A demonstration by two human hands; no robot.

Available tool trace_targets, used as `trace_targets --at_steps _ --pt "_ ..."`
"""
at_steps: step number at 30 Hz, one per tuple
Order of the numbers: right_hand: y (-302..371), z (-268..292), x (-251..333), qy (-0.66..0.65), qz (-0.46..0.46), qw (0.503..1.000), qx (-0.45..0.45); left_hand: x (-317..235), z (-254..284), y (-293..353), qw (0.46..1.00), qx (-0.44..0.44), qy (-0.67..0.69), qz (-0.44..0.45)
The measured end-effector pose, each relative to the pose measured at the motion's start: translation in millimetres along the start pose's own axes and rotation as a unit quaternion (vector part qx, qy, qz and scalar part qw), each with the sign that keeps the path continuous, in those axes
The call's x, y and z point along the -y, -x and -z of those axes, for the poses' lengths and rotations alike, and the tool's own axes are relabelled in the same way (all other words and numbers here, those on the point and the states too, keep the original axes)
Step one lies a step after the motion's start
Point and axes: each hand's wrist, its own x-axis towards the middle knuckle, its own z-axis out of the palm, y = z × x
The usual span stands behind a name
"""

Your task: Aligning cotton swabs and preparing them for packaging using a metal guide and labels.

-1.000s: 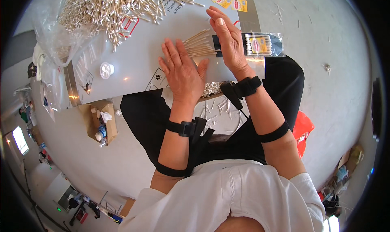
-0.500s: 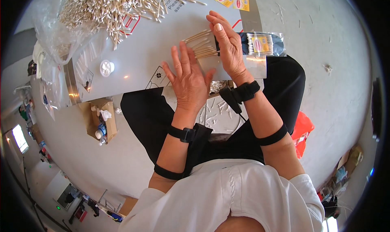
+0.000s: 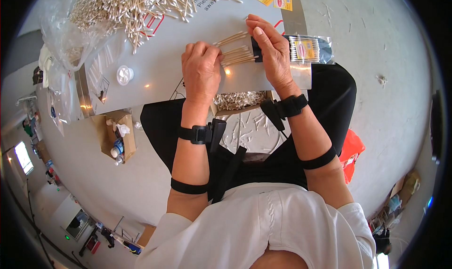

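Several cotton swabs (image 3: 238,56) lie side by side in a loose row on the grey table, between my two hands. My left hand (image 3: 201,71) is closed at their left ends, its fingers curled down; the fingertips are hidden. Upright at the right ends stands my right hand (image 3: 274,52), fingers stretched and slightly cupped, thumb apart from them. It overlaps a dark strip on the table. Just beyond this hand is a clear packet of swabs (image 3: 297,50) with a yellow card (image 3: 303,50) in it.
A big heap of swabs (image 3: 113,10) and a clear plastic bag (image 3: 61,57) cover the far left. Yellow cards (image 3: 282,2) lie at the far edge. A small white cup (image 3: 125,75) stands on the left. Below the table edge sits a box of swabs (image 3: 240,101).
My left hand has drawn left off the swabs and curled its fingers, where it lay spread before. More of the swabs now shows. The right hand has shifted slightly right.
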Motion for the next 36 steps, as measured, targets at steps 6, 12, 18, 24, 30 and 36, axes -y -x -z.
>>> trace_targets --at_steps 6,12,18,24,30,36 --pt "0 -2 1 -0.011 -0.007 1.0 -0.003 6 -9 1 0.996 -0.048 0.075 0.029" --pt "0 -2 0 -0.005 -0.002 1.0 -0.002 9 -8 -4 0.999 -0.02 0.038 0.026" --pt "0 0 0 -0.024 -0.014 1.0 0.002 3 -3 -6 1.0 0.02 -0.009 0.015" --pt "3 -5 -1 -0.023 0.021 0.999 -0.007 -16 -29 12 0.936 -0.14 0.296 0.132" --pt "-6 -13 -7 -0.034 0.034 0.999 -0.018 -22 -54 -15 0.837 -0.223 0.464 0.185" --pt "11 -17 -7 -0.07 0.001 0.997 -0.038 -24 -50 -18 0.836 -0.168 0.493 0.172"
